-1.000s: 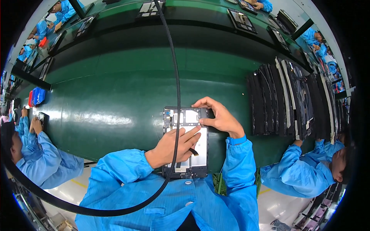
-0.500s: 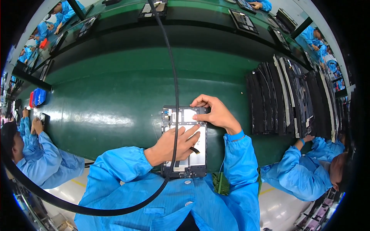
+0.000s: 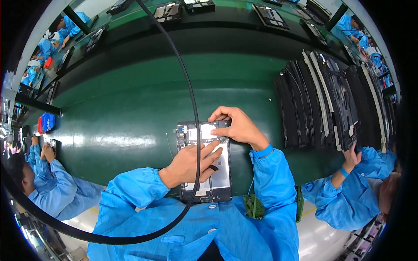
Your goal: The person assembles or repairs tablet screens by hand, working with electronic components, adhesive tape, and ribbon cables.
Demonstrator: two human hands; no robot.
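An opened tablet point(image 3: 224, 162), with bare inner parts and a pale battery area in a dark frame, lies at the bench's near edge in front of me. My right hand point(image 3: 238, 128) grips its far edge, thumb on the inner face and fingers curled over the rim. Across the middle rests my left hand point(image 3: 188, 162), fingers stretched and apart, the index fingertip touching near my right thumb. A short dark flex cable point(image 3: 214, 168) sticks out beside the left fingers. What lies under the left palm is hidden.
A row of dark panels point(image 3: 305, 104) stands on edge at the right, where a co-worker's hand point(image 3: 350, 157) touches it. A black cable point(image 3: 185, 71) hangs across my view. Blue and red bins point(image 3: 47, 122) and another co-worker are at left. More tablets point(image 3: 271, 16) lie beyond a raised ledge.
My view has shifted slightly. Both hands keep nearly the same places on the tablet. The co-worker's hand at right has risen onto the row of panels.
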